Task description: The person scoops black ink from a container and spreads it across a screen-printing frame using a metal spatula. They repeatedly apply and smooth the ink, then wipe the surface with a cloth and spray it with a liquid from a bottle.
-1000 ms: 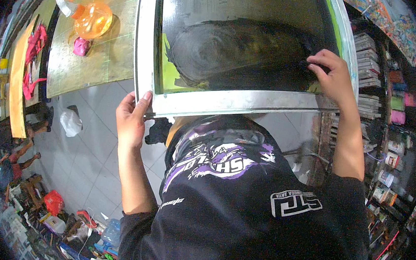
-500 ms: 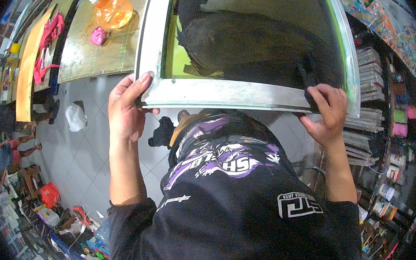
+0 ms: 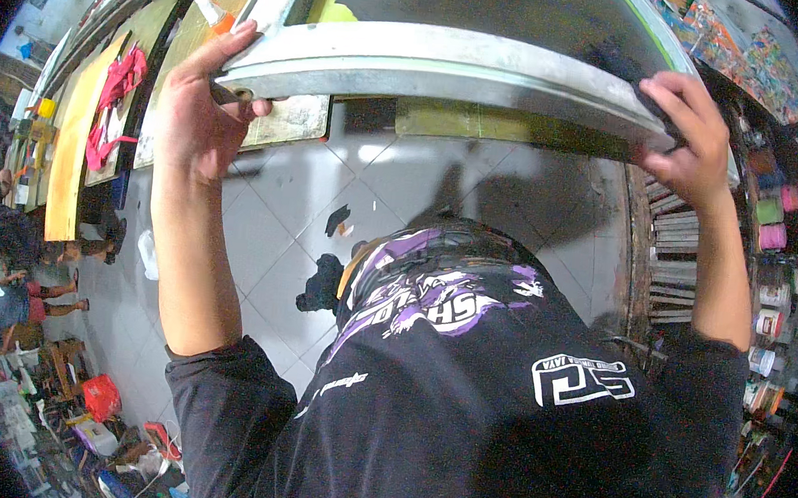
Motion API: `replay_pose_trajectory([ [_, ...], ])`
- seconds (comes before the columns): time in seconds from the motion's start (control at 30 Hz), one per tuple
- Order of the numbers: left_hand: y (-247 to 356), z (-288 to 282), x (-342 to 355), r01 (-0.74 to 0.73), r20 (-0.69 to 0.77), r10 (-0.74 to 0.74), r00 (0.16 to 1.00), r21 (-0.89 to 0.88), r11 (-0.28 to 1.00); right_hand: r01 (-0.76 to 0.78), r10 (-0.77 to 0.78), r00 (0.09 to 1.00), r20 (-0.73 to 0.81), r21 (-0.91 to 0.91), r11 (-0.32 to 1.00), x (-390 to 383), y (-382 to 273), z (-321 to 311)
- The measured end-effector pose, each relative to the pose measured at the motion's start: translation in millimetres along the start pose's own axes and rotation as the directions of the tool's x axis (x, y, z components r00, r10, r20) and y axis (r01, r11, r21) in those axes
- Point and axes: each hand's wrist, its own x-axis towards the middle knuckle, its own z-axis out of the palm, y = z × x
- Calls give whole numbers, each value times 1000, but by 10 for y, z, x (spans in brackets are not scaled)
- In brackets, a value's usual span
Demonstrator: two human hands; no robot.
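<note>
I hold up a screen-printing frame [image 3: 454, 55] by its near corners. It has pale rails, and dark ink is smeared over its greenish mesh [image 3: 421, 0]. My left hand [image 3: 207, 109] grips the left corner, thumb on top and fingers curled beneath. At the right corner my right hand [image 3: 698, 138] is closed round the rail, fingers above and thumb below. Something dark lies beside the right fingertips; I cannot make out whether it is a thing or shadow. The near rail is raised and its outer side faces me. The frame's far end is out of view.
An orange-nozzled spray bottle [image 3: 213, 10] stands on a work board left of the frame, partly hidden. Pink cloth [image 3: 120, 97] lies by a yellow plank [image 3: 73, 154]. Stacked frames [image 3: 675, 235] and shelved tubs [image 3: 767, 324] are at right. Other people are at far left.
The frame's near edge has risen and moved away from me, both hands going with it. Floor and a board edge now show beneath it. The grip stays on both corners.
</note>
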Motion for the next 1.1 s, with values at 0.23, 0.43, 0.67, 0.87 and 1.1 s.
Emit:
replay_pose_trajectory([
  [0.23,-188,-14,-110,55,-65,-58,996,-34,998,108,-110,994,27,49,993,-129,87,23],
  [0.43,-899,-147,-118,43,48,-34,998,-199,979,91,-90,996,-24,63,994,-393,-13,374],
  [0.67,-1596,-251,-192,90,32,-84,996,-342,936,79,-79,997,13,-11,997,-584,-97,532],
  [0.87,-1819,-253,-203,98,48,-86,995,-370,924,51,-53,998,38,58,997,-684,-97,607],
  [1.1,-1959,-213,-221,112,6,-116,993,-318,941,-62,51,996,67,165,984,-940,-69,792],
])
